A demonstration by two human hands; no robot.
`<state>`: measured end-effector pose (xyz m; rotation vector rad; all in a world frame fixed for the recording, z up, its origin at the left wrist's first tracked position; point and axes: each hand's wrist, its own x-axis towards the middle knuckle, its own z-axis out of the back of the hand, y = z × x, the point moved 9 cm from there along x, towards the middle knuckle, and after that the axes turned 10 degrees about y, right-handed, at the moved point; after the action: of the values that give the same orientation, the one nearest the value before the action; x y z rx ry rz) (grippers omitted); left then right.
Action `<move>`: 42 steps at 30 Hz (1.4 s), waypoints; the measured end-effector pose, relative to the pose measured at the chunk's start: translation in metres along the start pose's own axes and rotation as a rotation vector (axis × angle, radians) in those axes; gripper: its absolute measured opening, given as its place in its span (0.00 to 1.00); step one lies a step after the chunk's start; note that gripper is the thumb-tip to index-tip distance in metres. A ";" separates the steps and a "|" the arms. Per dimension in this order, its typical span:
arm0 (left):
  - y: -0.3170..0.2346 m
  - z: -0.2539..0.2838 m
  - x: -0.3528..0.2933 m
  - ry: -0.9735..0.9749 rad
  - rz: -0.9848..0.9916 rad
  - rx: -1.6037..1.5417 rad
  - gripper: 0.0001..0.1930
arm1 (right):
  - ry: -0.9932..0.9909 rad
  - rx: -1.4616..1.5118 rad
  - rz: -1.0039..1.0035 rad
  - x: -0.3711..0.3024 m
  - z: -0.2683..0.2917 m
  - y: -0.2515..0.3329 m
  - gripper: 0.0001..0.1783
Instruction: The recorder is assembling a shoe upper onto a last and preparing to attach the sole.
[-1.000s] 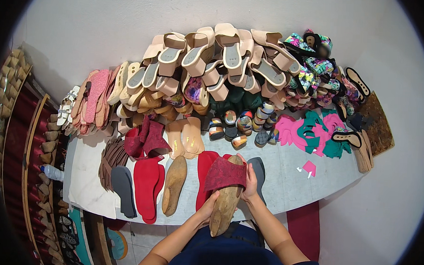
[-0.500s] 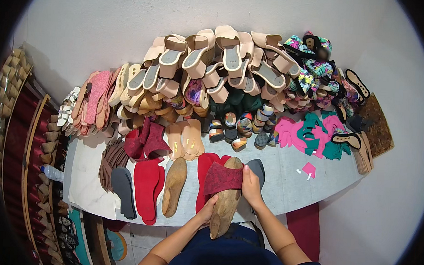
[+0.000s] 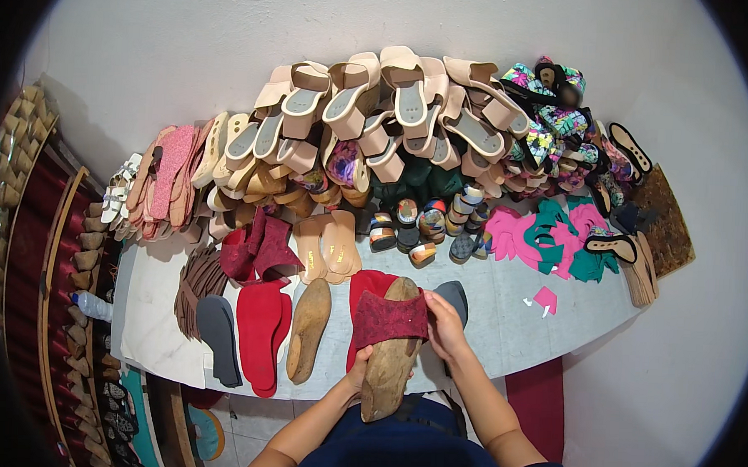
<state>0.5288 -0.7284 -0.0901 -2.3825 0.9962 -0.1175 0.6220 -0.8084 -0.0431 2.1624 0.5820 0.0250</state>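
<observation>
A worn wooden shoe last is held over the table's near edge, toe pointing away from me. Across its front part lies a dark red patterned shoe upper. My left hand is closed around the last from the left and below, the thumb by the upper's lower left corner. At the upper's right edge, my right hand pinches the material against the side of the last; part of its fingers is hidden behind. Red soles lie beneath the last, and another wooden last rests to the left.
More red soles, dark grey soles, beige insoles and brown strips lie on the table. Along the wall rises a heap of heeled sandals. Pink and green cut pieces lie at the right.
The wooden last has turned slightly and its heel has swung a little left. My left hand has shifted left with it, and the right fingers have changed position along the upper's edge.
</observation>
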 end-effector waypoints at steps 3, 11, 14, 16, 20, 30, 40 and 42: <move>-0.001 -0.006 0.001 -0.012 0.009 0.040 0.47 | 0.043 0.159 -0.057 0.005 0.007 -0.005 0.18; 0.010 0.006 0.003 0.010 0.042 -0.025 0.45 | -0.081 0.127 -0.128 0.006 0.008 -0.016 0.17; 0.011 0.012 0.003 0.006 0.047 -0.018 0.45 | -0.095 0.161 -0.119 0.006 0.006 -0.019 0.19; 0.016 0.014 0.002 0.045 0.074 -0.062 0.45 | -0.109 0.168 -0.132 0.006 0.004 -0.019 0.19; 0.019 0.018 0.002 -0.005 0.101 -0.016 0.45 | -0.205 0.119 -0.036 0.011 0.021 -0.023 0.19; 0.012 0.011 0.000 -0.168 0.165 0.114 0.41 | -0.529 -0.927 0.163 -0.004 0.039 0.033 0.32; 0.009 0.007 0.006 -0.122 0.164 0.167 0.38 | -0.346 -0.764 0.162 0.006 0.055 0.020 0.30; 0.006 0.002 0.010 -0.149 0.138 0.201 0.37 | -0.267 -0.860 0.119 0.010 0.067 0.020 0.28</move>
<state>0.5328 -0.7383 -0.0961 -2.1022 1.0234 0.0104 0.6536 -0.8651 -0.0706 1.3269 0.2152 0.0414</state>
